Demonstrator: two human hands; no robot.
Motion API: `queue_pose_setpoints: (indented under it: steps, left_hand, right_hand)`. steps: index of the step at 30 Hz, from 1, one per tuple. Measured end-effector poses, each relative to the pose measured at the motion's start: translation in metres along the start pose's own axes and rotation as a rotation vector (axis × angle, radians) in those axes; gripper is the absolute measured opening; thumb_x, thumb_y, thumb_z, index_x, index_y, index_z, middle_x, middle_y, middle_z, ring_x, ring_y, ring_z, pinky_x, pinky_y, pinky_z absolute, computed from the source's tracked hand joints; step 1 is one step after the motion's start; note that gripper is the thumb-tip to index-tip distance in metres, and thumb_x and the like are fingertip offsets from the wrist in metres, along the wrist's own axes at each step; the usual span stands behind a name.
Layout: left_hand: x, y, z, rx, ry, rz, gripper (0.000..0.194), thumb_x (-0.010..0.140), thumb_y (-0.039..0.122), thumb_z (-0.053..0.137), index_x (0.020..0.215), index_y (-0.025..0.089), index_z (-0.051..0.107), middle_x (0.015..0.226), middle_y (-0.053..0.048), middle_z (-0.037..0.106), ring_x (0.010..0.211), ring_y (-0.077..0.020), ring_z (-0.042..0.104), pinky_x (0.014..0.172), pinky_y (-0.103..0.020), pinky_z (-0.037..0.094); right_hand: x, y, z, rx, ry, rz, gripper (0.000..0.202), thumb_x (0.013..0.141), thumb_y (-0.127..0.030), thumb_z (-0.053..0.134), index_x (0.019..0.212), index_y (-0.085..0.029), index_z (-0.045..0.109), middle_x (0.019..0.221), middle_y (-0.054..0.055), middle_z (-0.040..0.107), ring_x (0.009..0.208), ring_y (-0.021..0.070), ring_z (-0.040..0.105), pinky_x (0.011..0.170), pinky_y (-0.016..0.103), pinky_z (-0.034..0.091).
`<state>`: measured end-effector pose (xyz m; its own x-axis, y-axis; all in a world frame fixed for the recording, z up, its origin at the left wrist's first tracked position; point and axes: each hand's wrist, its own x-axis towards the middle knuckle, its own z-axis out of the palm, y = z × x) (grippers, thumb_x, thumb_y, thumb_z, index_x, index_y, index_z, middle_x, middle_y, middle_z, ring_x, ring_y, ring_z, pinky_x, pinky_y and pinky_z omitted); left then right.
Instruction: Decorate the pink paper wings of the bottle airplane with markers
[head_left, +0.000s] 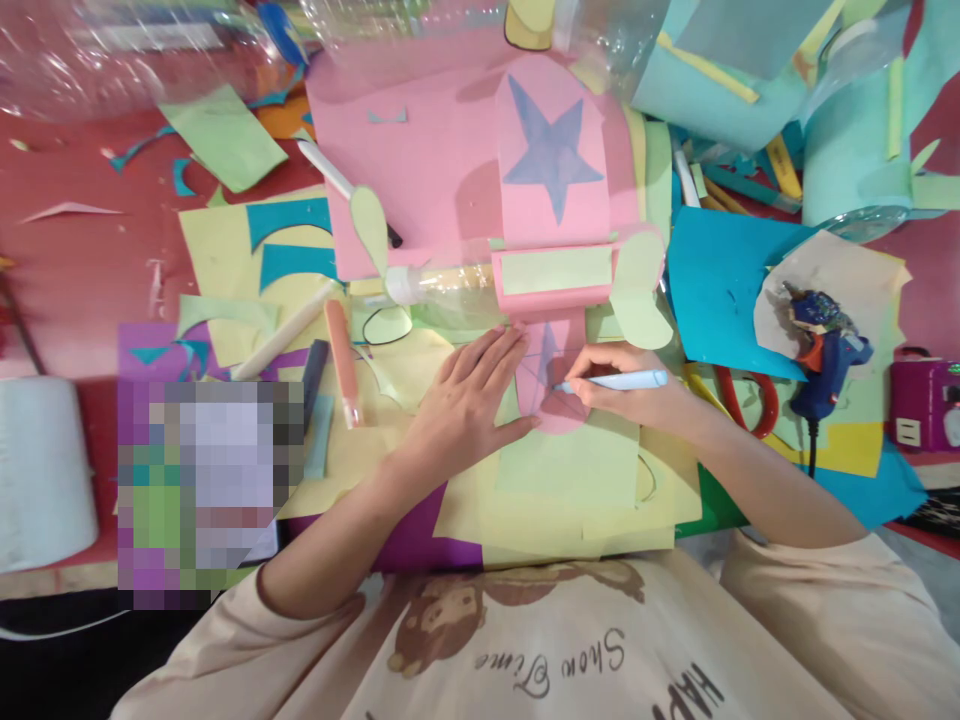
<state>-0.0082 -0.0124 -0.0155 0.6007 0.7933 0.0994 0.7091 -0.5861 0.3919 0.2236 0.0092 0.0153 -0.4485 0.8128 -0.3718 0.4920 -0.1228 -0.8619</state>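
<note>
My right hand [622,385] grips a light blue marker [626,381], its tip on the lower pink paper wing [559,412]. A star outline there is partly coloured in blue-purple. My left hand [472,390] lies flat with fingers stretched out, pressing the left edge of that wing. The wing joins a clear plastic bottle [457,290] wrapped in a pink and pale green paper band [556,272]. Beyond the band, the upper wing [551,80] carries a filled star [553,150]. A pale green paper piece [641,290] is at the bottle's right end, and a white cap at its left.
A blue glue gun [829,370] rests on paper at the right, near red-handled scissors [750,400]. Markers, including an orange one [342,360], lie left of my left hand. Paper scraps and a white roll [41,470] are further left; a paper-wrapped bottle [855,140] stands upper right.
</note>
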Motion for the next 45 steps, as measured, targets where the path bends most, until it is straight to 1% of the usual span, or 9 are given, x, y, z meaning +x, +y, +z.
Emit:
queue_pose_setpoints:
  steps: [6,12,18,22,26,30,34,40,45]
  left_hand:
    - [-0.001,-0.001,0.001,0.015,-0.010,-0.005,0.073,0.090,0.048,0.054,0.147,0.011,0.028,0.145,-0.019,0.046,0.137,-0.0336,0.041,0.108,-0.047,0.037]
    - [-0.002,-0.002,0.002,0.022,0.008,0.007,0.073,0.089,0.048,0.055,0.146,0.010,0.030,0.144,-0.020,0.046,0.135,-0.0337,0.042,0.108,-0.046,0.038]
    - [-0.001,-0.001,0.002,0.032,0.011,0.012,0.073,0.089,0.048,0.055,0.145,0.009,0.031,0.144,-0.020,0.047,0.135,-0.0338,0.042,0.107,-0.046,0.038]
    - [0.000,-0.001,0.002,0.055,0.015,0.019,0.072,0.088,0.048,0.057,0.142,0.006,0.035,0.143,-0.020,0.047,0.134,-0.0337,0.043,0.107,-0.044,0.038]
    - [0.000,-0.001,0.001,0.049,0.008,0.012,0.072,0.088,0.047,0.057,0.143,0.007,0.034,0.144,-0.020,0.047,0.135,-0.0333,0.042,0.108,-0.044,0.037]
    - [-0.001,-0.001,0.000,0.043,0.007,0.010,0.072,0.089,0.048,0.056,0.144,0.008,0.032,0.144,-0.019,0.047,0.135,-0.0334,0.042,0.107,-0.045,0.038]
    - [0.000,0.000,0.001,0.059,0.018,0.020,0.072,0.088,0.048,0.056,0.143,0.006,0.034,0.143,-0.019,0.048,0.133,-0.0336,0.044,0.107,-0.044,0.038]
    - [0.001,0.000,0.001,0.064,0.020,0.024,0.073,0.088,0.050,0.056,0.142,0.005,0.035,0.143,-0.019,0.048,0.134,-0.0337,0.043,0.107,-0.044,0.038]
    - [-0.001,-0.001,0.002,0.064,0.026,0.026,0.073,0.088,0.050,0.056,0.142,0.006,0.035,0.143,-0.019,0.048,0.133,-0.0333,0.044,0.107,-0.044,0.038]
  right_hand:
    - [-0.001,0.003,0.000,0.017,-0.030,-0.031,0.017,0.083,-0.034,0.061,0.077,-0.018,0.061,0.072,-0.001,0.060,0.061,0.0095,0.050,0.056,0.021,0.037]
    - [-0.003,0.002,0.002,0.104,0.098,-0.089,0.020,0.089,-0.036,0.057,0.099,-0.020,0.061,0.091,0.003,0.063,0.073,0.0116,0.054,0.065,0.024,0.040]
    - [-0.004,-0.003,0.005,0.115,0.105,-0.075,0.014,0.085,-0.032,0.062,0.081,-0.019,0.057,0.070,-0.003,0.057,0.057,0.0078,0.046,0.054,0.021,0.035]
    - [-0.004,-0.002,0.005,0.089,0.092,-0.098,0.014,0.086,-0.031,0.062,0.081,-0.020,0.054,0.067,-0.004,0.054,0.056,0.0070,0.045,0.053,0.020,0.035]
    - [-0.002,0.002,0.005,0.062,0.135,-0.138,0.013,0.087,-0.032,0.061,0.084,-0.020,0.055,0.068,-0.004,0.055,0.056,0.0072,0.045,0.052,0.020,0.034]
    - [0.000,0.005,0.008,0.045,0.201,-0.152,0.015,0.088,-0.035,0.059,0.084,-0.021,0.055,0.072,-0.002,0.057,0.059,0.0092,0.050,0.055,0.022,0.038]
    - [0.002,0.008,0.010,0.025,0.215,-0.152,0.016,0.089,-0.037,0.058,0.087,-0.022,0.056,0.082,0.000,0.063,0.069,0.0120,0.058,0.062,0.023,0.043]
    - [0.003,0.012,0.010,-0.058,0.203,-0.175,0.015,0.088,-0.037,0.059,0.090,-0.022,0.060,0.083,0.000,0.065,0.069,0.0117,0.058,0.062,0.023,0.042]
    - [0.002,0.013,0.011,-0.043,0.244,-0.181,0.016,0.089,-0.038,0.057,0.091,-0.022,0.060,0.087,0.001,0.066,0.070,0.0119,0.059,0.064,0.023,0.043]
